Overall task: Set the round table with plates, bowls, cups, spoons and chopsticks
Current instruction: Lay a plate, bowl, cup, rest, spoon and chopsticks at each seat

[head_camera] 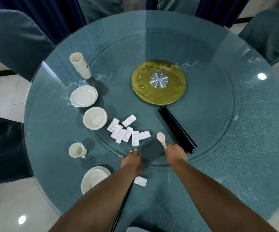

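A round glass surface (235, 148) is sitting over a blue-green cloth, with a smaller glass turntable (202, 64) on top and a gold disc (158, 82) in the middle. Chairs (15, 41) in blue-green covers are standing around it on a pale tiled floor (3, 96).

Going left to right: a tall stack of cream cups (80, 65) is standing at the far left, with a stack of plates (83, 96) just nearer and a bowl (95, 120) after that. One cup (77, 150) is standing alone near the edge. Close to the person, a plate (86, 180) is holding a bowl (97, 178), partly hidden by the left arm.

A bunch of white rests (127, 131) is lying next to the bowl, some touching. One more rest (140, 181) is lying by the left arm.

The left hand (132, 160) is lying flat with straight fingers at the turntable's rim, holding nothing. The right hand (174, 151) is pinching the handle of a cream spoon (161, 138). Black chopsticks (177, 129) are lying in a pile just right of the spoon.
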Demonstrator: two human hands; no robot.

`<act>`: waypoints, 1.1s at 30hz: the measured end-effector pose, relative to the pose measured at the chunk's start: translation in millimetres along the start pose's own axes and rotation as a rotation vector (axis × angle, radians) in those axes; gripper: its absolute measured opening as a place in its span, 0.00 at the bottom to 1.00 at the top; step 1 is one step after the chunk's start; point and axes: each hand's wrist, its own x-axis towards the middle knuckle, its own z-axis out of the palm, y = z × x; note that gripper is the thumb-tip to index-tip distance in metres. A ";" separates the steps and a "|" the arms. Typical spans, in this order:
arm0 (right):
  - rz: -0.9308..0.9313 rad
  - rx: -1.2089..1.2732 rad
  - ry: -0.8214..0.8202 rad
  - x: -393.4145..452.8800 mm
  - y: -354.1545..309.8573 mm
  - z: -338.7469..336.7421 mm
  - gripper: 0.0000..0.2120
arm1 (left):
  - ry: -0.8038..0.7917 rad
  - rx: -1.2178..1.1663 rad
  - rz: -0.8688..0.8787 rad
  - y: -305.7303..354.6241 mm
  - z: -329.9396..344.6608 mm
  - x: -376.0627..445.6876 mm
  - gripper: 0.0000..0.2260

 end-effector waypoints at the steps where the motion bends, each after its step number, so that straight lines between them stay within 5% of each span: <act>1: 0.003 0.011 -0.004 0.0 1.1 -0.7 0.12 | -0.006 -0.003 -0.004 0.5 1.0 0.2 0.28; 16: -0.015 0.317 0.032 -41.2 9.2 -6.7 0.13 | -0.005 -0.112 0.070 4.9 -10.5 -24.5 0.28; 23: 0.014 0.526 -0.125 -91.4 -8.8 22.7 0.16 | 0.271 -0.580 -0.017 5.7 -3.2 -60.2 0.20; 27: 0.045 0.727 -0.272 -115.0 -17.7 47.1 0.08 | 0.357 -0.752 -0.105 5.7 17.3 -79.2 0.16; 33: 0.107 0.905 -0.470 -134.3 -33.3 81.4 0.07 | 0.394 -0.801 -0.211 -0.5 55.1 -98.3 0.14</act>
